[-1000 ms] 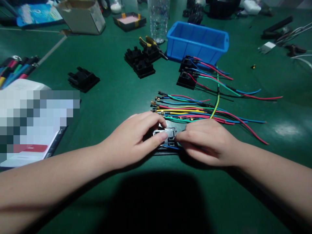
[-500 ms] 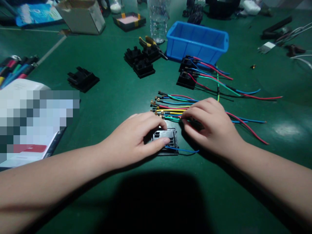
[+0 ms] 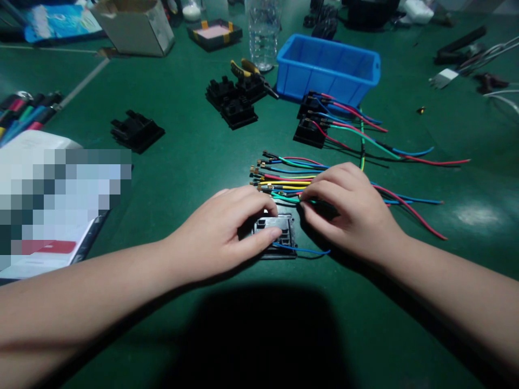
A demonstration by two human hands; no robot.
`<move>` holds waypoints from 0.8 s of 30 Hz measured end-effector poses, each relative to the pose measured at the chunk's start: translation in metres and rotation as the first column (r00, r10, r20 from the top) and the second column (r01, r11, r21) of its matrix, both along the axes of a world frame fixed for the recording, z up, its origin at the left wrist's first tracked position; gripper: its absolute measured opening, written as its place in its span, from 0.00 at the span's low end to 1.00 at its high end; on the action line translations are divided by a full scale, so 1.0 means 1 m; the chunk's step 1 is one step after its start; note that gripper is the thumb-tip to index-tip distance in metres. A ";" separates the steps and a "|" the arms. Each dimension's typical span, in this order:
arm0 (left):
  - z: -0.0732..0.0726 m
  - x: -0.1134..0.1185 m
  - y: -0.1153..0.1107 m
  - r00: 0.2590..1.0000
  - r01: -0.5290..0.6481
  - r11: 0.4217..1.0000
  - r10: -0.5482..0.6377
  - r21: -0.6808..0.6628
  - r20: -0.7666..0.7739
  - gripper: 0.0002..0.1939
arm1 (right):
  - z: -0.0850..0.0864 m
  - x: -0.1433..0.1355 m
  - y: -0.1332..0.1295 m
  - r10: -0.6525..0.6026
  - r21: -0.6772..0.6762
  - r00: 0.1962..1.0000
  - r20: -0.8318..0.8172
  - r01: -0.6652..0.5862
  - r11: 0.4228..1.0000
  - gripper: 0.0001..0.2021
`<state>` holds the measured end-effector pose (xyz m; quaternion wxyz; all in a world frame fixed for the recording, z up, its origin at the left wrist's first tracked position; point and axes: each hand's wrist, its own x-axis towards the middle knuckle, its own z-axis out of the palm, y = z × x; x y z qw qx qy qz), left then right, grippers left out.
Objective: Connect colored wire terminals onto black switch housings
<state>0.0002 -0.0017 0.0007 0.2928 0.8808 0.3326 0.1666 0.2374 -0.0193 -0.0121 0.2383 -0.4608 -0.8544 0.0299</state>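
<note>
My left hand (image 3: 239, 224) lies around a black plastic housing (image 3: 288, 233), its thumb on the near face and its fingers curled over the far edge. A thin blue wire (image 3: 310, 250) comes out of the housing and runs right over the table. Just beyond, my right hand (image 3: 344, 200) is closed in a pinch at the near side of a bundle of coloured wires (image 3: 284, 178) with metal terminals. A small wire end shows at its fingertips; the rest is covered by the hand.
Two wired black housings (image 3: 310, 132) sit before a blue bin (image 3: 328, 67). Several bare housings (image 3: 239, 113) lie left of it with yellow-handled pliers (image 3: 245, 68). Another housing (image 3: 138, 131) is further left, near a phone (image 3: 81, 205). A clear bottle (image 3: 263, 38) stands behind.
Almost nothing differs. Both hands stay in place, and the view has shifted very slightly.
</note>
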 end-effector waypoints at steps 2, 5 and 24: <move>0.000 -0.001 -0.001 0.998 -0.042 0.999 0.044 -0.029 0.047 0.10 | 0.001 0.000 0.000 0.001 0.011 1.000 -0.004 -0.001 1.000 0.03; -0.001 -0.001 -0.002 0.980 -0.157 0.983 0.167 -0.093 0.110 0.08 | 0.002 0.000 0.000 0.009 0.022 1.000 -0.011 -0.009 1.000 0.03; -0.003 0.001 -0.002 0.949 -0.268 0.951 0.287 -0.154 0.127 0.04 | -0.001 0.000 0.001 -0.004 -0.051 1.000 -0.016 0.003 0.999 0.03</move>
